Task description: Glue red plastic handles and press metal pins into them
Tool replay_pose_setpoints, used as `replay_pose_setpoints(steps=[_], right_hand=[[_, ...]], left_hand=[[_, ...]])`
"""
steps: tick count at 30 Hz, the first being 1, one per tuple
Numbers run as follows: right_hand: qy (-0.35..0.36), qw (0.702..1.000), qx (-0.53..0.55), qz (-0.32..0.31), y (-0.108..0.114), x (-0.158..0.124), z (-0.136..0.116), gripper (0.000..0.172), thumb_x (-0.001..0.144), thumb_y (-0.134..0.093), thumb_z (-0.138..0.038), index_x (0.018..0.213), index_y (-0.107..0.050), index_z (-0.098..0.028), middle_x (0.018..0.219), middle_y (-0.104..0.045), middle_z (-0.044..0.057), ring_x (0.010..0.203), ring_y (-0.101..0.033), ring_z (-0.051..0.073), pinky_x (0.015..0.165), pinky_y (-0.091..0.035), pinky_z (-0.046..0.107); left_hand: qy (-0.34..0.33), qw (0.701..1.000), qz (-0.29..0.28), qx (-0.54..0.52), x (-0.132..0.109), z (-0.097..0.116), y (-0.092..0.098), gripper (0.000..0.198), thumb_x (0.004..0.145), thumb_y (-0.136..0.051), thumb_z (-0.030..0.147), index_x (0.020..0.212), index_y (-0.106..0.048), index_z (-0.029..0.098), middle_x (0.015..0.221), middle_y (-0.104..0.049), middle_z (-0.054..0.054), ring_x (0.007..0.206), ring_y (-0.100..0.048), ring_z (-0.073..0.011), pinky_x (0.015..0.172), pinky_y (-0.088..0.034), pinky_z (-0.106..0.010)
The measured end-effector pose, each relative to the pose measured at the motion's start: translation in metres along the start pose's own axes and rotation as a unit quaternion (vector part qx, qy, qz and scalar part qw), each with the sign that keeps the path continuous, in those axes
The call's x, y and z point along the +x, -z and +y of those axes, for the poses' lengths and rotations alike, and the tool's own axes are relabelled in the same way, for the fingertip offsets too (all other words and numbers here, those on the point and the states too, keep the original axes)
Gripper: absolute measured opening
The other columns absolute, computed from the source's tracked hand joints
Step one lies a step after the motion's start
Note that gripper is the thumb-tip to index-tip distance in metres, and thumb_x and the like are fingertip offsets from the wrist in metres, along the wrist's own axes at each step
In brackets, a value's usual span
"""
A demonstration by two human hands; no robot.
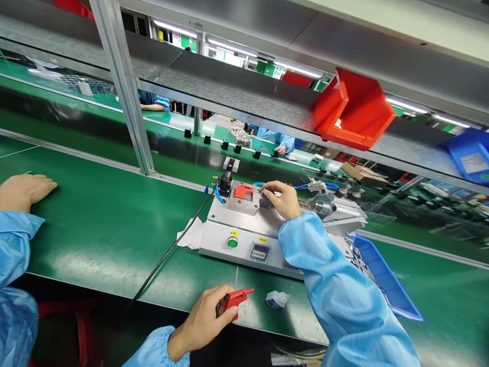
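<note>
My left hand (208,317) is closed around a red plastic part (237,300) with a thin prong, just above the bench's front edge. My right hand (281,199) reaches to the bench machine (237,229), its fingertips pinched together beside the metal fixture block (244,206). Whatever those fingertips hold is too small to make out. In the block lies another red plastic part (243,192), just left of my right fingers. A black clamp cylinder (225,182) with blue air tubes stands behind the block's left end.
A blue tray (385,280) of metal pieces sits right of the machine. A small white bottle (277,299) lies in front, a white cloth (191,233) to the left. A black cable (168,252) crosses the bench. A co-worker's hand (28,188) rests at left. Overhead is a red bin (355,109).
</note>
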State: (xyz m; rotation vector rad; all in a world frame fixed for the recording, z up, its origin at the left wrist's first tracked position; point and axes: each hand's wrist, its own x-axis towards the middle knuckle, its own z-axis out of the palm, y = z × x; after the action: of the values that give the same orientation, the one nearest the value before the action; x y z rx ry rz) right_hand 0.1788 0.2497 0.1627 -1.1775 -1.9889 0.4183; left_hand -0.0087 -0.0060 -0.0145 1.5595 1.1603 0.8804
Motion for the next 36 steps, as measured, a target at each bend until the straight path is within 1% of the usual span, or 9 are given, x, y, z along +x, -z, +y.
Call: replay_pose_setpoints(steps=[4,9,13,16,21,25,28,31,36], right_hand=[[0.0,1.0,-0.026,0.003,0.0,0.0,0.001,0.017,0.084,-0.066,-0.028,0.091,-0.079,-0.022,0.094,-0.079,0.005,0.093,-0.072,0.026,0.095,-0.059,0.043],[0.052,0.984,-0.167,0.021,-0.001,-0.004,-0.002,0.02,0.089,-0.061,-0.021,0.091,-0.081,-0.024,0.106,-0.079,0.008,0.107,-0.069,0.03,0.099,-0.056,0.048],[0.11,0.967,-0.229,-0.01,-0.003,-0.009,-0.008,0.027,0.098,-0.057,-0.025,0.099,-0.084,-0.025,0.114,-0.077,0.011,0.113,-0.064,0.033,0.099,-0.056,0.05],[0.121,0.954,-0.27,-0.04,-0.004,-0.011,-0.011,0.029,0.101,-0.056,-0.027,0.102,-0.085,-0.023,0.115,-0.075,0.014,0.116,-0.061,0.036,0.1,-0.055,0.052],[0.092,0.963,-0.252,-0.024,-0.008,-0.016,-0.007,0.036,0.102,-0.049,-0.022,0.116,-0.083,-0.022,0.111,-0.076,0.013,0.111,-0.065,0.033,0.098,-0.057,0.049],[0.111,0.964,-0.239,-0.021,-0.01,-0.024,-0.004,0.038,0.101,-0.048,-0.021,0.122,-0.079,-0.022,0.122,-0.077,0.011,0.122,-0.066,0.032,0.107,-0.056,0.049],[0.138,0.957,-0.252,-0.036,-0.011,-0.028,-0.003,0.037,0.1,-0.049,-0.019,0.122,-0.078,-0.019,0.131,-0.074,0.012,0.134,-0.06,0.033,0.116,-0.051,0.053],[0.148,0.951,-0.27,-0.024,-0.011,-0.028,-0.003,0.034,0.098,-0.052,-0.02,0.12,-0.078,-0.02,0.139,-0.07,0.013,0.139,-0.056,0.035,0.118,-0.048,0.057],[0.148,0.937,-0.316,-0.021,-0.007,-0.022,-0.012,0.027,0.099,-0.056,-0.023,0.1,-0.082,-0.02,0.125,-0.074,0.015,0.133,-0.057,0.038,0.111,-0.052,0.055]], left_hand=[[0.006,1.0,0.003,0.009,0.0,0.0,-0.001,0.019,0.094,-0.058,0.033,0.102,-0.07,0.021,0.091,-0.067,-0.003,0.078,-0.057,-0.0188,0.073,-0.045,-0.029],[-0.004,1.0,0.01,0.006,0.0,0.002,-0.001,0.019,0.094,-0.056,0.032,0.1,-0.07,0.021,0.087,-0.066,-0.003,0.077,-0.056,-0.0183,0.07,-0.045,-0.028],[-0.007,1.0,0.016,0.002,-0.001,0.005,0.0,0.017,0.094,-0.057,0.032,0.098,-0.07,0.021,0.086,-0.065,-0.003,0.075,-0.056,-0.0179,0.068,-0.045,-0.027],[-0.013,1.0,0.022,-0.004,-0.001,0.006,0.0,0.017,0.095,-0.058,0.032,0.098,-0.07,0.021,0.088,-0.067,-0.003,0.076,-0.057,-0.018,0.066,-0.045,-0.026],[-0.014,1.0,0.015,-0.01,0.0,0.004,0.001,0.016,0.095,-0.057,0.031,0.097,-0.069,0.021,0.086,-0.065,-0.002,0.074,-0.056,-0.0174,0.067,-0.045,-0.026],[-0.013,1.0,0.005,-0.013,0.0,0.003,0.0,0.015,0.094,-0.058,0.032,0.097,-0.068,0.021,0.085,-0.063,-0.002,0.074,-0.054,-0.0172,0.068,-0.044,-0.027],[-0.016,1.0,0.011,-0.005,0.001,0.002,0.0,0.016,0.094,-0.057,0.032,0.097,-0.068,0.02,0.085,-0.063,-0.002,0.075,-0.054,-0.0177,0.068,-0.043,-0.027],[-0.014,1.0,0.014,-0.004,0.001,0.004,-0.001,0.016,0.093,-0.057,0.032,0.097,-0.068,0.02,0.084,-0.063,-0.002,0.074,-0.055,-0.0177,0.068,-0.043,-0.027],[-0.008,1.0,0.016,-0.017,0.003,0.007,0.0,0.016,0.094,-0.058,0.032,0.097,-0.069,0.02,0.083,-0.063,-0.001,0.073,-0.054,-0.0172,0.068,-0.043,-0.027]])
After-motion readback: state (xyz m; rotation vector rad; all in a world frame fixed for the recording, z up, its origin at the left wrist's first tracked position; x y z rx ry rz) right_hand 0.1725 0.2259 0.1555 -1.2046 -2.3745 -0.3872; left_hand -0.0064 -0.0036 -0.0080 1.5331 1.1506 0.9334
